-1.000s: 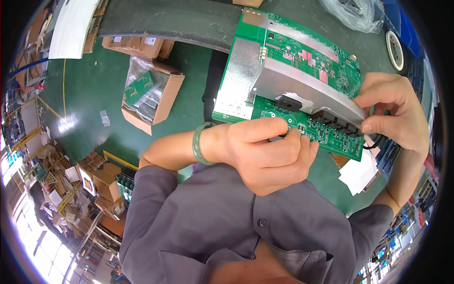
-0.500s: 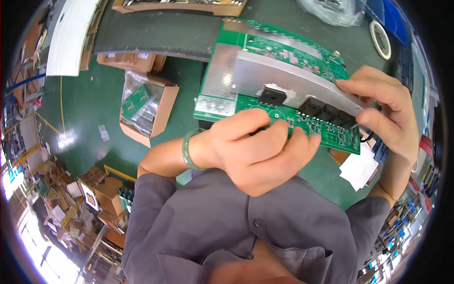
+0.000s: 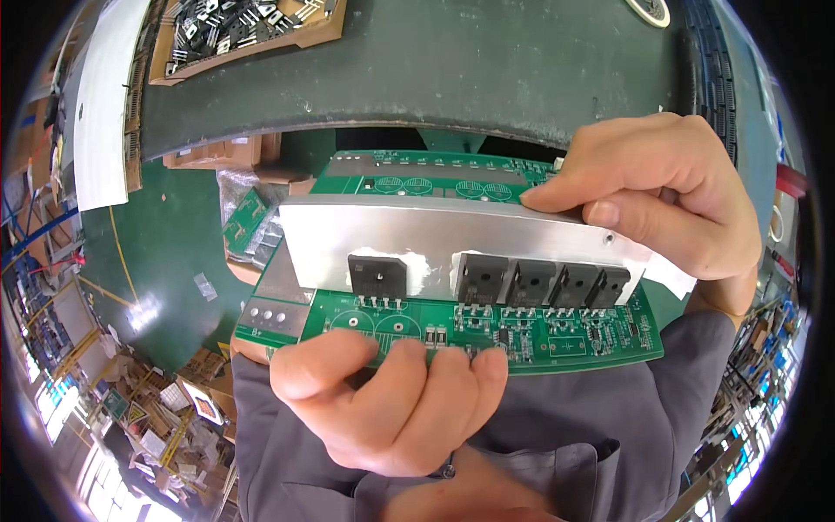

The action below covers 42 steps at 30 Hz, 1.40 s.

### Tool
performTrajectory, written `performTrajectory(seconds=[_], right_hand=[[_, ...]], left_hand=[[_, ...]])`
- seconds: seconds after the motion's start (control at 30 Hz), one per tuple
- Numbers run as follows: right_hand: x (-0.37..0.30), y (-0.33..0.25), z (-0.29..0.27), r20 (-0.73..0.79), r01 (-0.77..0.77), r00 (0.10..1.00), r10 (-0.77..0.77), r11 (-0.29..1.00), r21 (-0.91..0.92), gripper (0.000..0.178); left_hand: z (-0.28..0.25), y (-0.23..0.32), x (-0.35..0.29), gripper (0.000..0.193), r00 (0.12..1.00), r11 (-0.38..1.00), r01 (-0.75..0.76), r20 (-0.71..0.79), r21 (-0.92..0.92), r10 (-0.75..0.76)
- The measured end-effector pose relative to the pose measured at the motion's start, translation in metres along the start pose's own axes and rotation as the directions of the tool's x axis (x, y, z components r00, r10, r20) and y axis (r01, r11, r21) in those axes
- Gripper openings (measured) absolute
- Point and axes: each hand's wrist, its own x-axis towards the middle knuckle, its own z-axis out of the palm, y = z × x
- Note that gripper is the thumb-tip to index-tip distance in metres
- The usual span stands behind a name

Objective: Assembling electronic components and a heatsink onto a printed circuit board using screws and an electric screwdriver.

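A green circuit board (image 3: pixel 565 348) is held up in front of my chest, tilted toward me. Along it stands a long aluminium heatsink (image 3: pixel 487 228). One black power transistor (image 3: pixel 377 277) is by its left part, and several more (image 3: pixel 532 283) are in a row at the right, with white paste smeared behind some. My left hand (image 3: pixel 387 400) is closed on the board's near edge, its fingertips on top; the thumb is hidden. My right hand (image 3: pixel 665 196) pinches the heatsink's upper edge near its right end.
A dark workbench (image 3: pixel 487 65) lies beyond the board, bearing a cardboard tray (image 3: pixel 252 48) of loose transistors and a white ring (image 3: pixel 651 10). On the green floor at left, another board (image 3: pixel 246 219) lies in an open box with bubble wrap. Cluttered shelves line both sides.
The board has come nearer to me and leftward, turning its heatsink face and transistors more toward my view. Both hands keep hold; my left hand has moved down and left with it.
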Motion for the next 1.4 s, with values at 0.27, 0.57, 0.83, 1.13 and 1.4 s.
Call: performTrajectory(seconds=[0.27,0.57,0.83,1.13,1.4], right_hand=[[0.016,0.062,-0.013,0.026,-0.186,0.982,0.188,0.98,-0.066,0.02],[0.024,0.087,-0.011,-0.127,-0.007,0.989,-0.077,0.83,-0.558,0.021],[0.021,0.088,-0.003,-0.237,-0.068,0.969,-0.067,0.854,-0.517,0.022],[0.016,0.086,0.002,-0.221,-0.051,0.973,-0.067,0.872,-0.487,0.029],[0.016,0.086,0.002,-0.229,-0.047,0.97,-0.077,0.87,-0.49,0.028]], left_hand=[[0.053,-0.035,-0.011,0.028,0.988,0.995,-0.039,0.148,-0.092,0.053],[0.099,-0.053,-0.029,0.025,0.993,0.999,-0.038,0.107,-0.023,0.04],[0.102,-0.052,-0.034,0.034,0.986,0.998,0.05,0.159,-0.038,-0.043],[0.102,-0.047,-0.021,0.033,0.955,0.994,0.101,0.276,0.047,-0.11],[0.1,-0.048,-0.014,0.033,0.92,0.99,0.137,0.368,0.023,-0.136]])
